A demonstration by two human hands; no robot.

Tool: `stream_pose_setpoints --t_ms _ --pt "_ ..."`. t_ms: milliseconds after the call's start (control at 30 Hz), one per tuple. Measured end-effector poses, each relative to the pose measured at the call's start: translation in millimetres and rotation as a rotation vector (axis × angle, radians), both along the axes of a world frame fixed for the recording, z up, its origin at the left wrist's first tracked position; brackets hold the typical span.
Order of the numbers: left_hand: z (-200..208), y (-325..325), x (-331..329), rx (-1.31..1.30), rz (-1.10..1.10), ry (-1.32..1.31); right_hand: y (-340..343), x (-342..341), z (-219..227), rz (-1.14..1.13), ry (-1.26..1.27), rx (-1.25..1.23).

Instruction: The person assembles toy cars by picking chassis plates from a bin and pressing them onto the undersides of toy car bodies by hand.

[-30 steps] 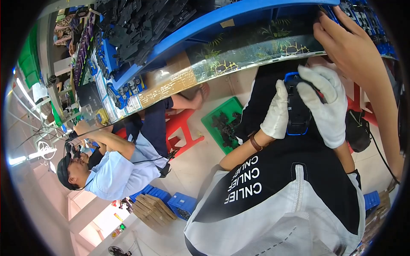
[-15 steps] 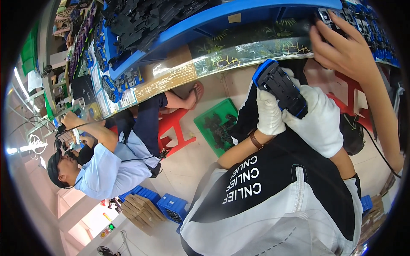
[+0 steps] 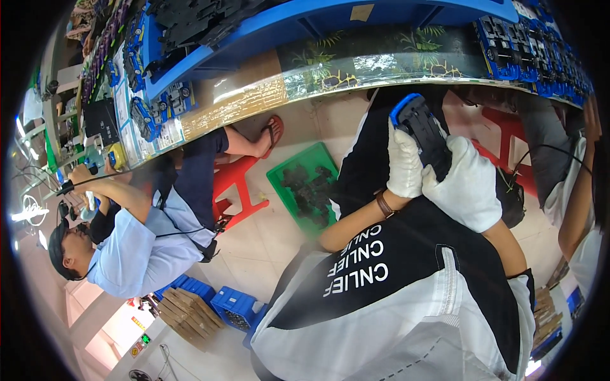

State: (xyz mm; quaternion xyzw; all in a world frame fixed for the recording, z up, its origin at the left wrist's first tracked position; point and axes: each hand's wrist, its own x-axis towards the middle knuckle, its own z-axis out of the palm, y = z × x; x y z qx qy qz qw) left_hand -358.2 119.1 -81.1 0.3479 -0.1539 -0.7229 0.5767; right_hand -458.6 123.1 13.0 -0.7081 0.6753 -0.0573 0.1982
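Upper right | your left hand and right hand both clasped the blue-black part | risk: gloves slipped, it dropped toward the green tray.

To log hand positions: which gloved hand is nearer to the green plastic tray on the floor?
Left. The left hand grips the blue-and-black part on the side facing the green tray; the right hand is farther away.

We have one view, a fisheye worn on the head, looking steeply down our own torso at close range, with the tabletop bending across the upper rim.
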Motion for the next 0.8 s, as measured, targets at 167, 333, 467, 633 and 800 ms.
stream_pose_setpoints --t_ms 167,333,467,633,800 --pt "-21.1 0.7 -7.1 0.066 0.013 0.193 4.9 -1.2 -20.6 0.031 0.060 -0.215" --pt "-22.4 -3.1 -7.0 -0.047 -0.044 0.014 -0.2 -1.2 -21.1 0.046 0.199 0.083" --pt "-25.3 -1.5 -6.9 -0.002 -0.097 0.051 -7.2 1.9 -13.5 0.043 0.194 0.218" --pt "-26.4 -2.6 -8.2 0.049 -0.104 0.122 -3.3 9.8 -14.3 -0.073 0.148 0.148" --pt "-36.0 -5.1 -3.1 0.100 -0.052 0.287 8.6 11.5 -39.7 -0.175 0.063 0.065"
